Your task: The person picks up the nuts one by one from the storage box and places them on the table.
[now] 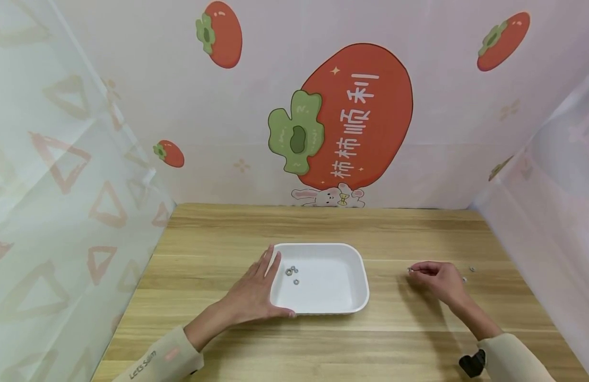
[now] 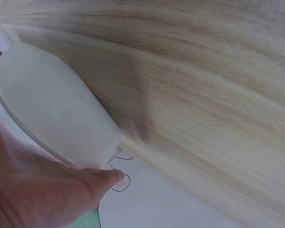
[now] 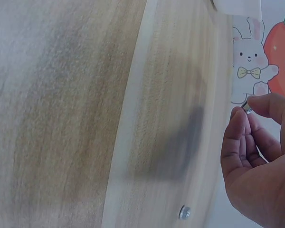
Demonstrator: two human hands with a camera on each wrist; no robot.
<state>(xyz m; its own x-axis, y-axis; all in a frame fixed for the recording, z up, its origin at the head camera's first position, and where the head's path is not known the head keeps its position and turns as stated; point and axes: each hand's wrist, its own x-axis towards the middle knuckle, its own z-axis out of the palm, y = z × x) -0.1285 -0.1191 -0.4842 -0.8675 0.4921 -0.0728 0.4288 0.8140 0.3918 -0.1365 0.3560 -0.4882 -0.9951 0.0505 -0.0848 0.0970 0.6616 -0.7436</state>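
Note:
A white rectangular tray (image 1: 330, 278) sits on the wooden table, with several small metal nuts (image 1: 289, 272) lying near its left end. My left hand (image 1: 253, 293) is spread against that end, the thumb along the near rim and the straight fingers toward the far left corner. The left wrist view shows this hand (image 2: 47, 187) beside the tray's outer wall (image 2: 57, 104). To the right of the tray, my right hand (image 1: 435, 280) pinches one small metal nut (image 3: 247, 106) between thumb and fingertips, held above the table.
Beyond my right hand, a loose nut (image 1: 473, 269) lies on the table (image 1: 395, 339), and another (image 1: 464, 279) lies close by the wrist. A patterned back wall (image 1: 227, 180) and side walls (image 1: 70, 175) enclose the table.

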